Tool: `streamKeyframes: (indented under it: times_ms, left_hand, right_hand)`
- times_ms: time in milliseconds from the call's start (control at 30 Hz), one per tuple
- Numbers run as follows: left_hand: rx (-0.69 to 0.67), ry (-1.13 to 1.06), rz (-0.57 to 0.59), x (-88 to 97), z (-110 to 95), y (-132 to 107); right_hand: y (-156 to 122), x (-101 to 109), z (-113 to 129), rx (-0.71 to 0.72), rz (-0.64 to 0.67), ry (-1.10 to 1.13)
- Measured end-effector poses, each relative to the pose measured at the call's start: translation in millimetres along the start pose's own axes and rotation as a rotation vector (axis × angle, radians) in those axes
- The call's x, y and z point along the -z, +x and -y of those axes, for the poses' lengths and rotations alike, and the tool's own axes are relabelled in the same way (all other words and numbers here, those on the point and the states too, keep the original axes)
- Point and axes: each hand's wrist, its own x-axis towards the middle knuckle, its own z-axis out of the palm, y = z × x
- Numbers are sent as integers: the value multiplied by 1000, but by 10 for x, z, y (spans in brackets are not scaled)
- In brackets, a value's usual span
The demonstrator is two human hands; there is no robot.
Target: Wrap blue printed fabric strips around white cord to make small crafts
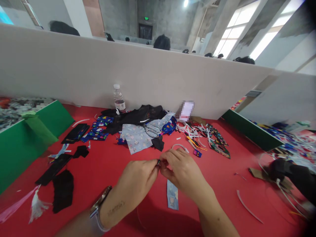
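My left hand (134,181), with a watch (101,199) on its wrist, is closed in a pinch over the middle of the table. My right hand (184,169) meets it fingertip to fingertip, also pinching. A tiny dark piece (158,162) shows between the fingertips; its kind is too small to tell. Under the right hand, a light blue printed fabric strip (172,196) lies on the red table (106,171), its upper end hidden by the hand. Beyond the hands, scissors (152,131) rest on light blue printed cloth (135,136).
Black cloth (140,115) and a water bottle (119,100) stand near the white partition (148,75). White cords (194,130) lie behind on the right. Black fabric pieces (63,191) and tassels (38,207) are left. Green dividers (251,130) flank the table.
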Motion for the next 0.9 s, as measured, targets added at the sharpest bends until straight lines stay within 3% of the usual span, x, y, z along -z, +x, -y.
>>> streamKeyframes:
  times_ms: [400, 900]
  left_hand:
    - [121, -19, 64, 41, 4, 33]
    - [23, -26, -16, -34, 21, -17]
  right_hand:
    - [18, 2, -14, -57, 41, 175]
    - [5, -50, 11, -47, 4, 39]
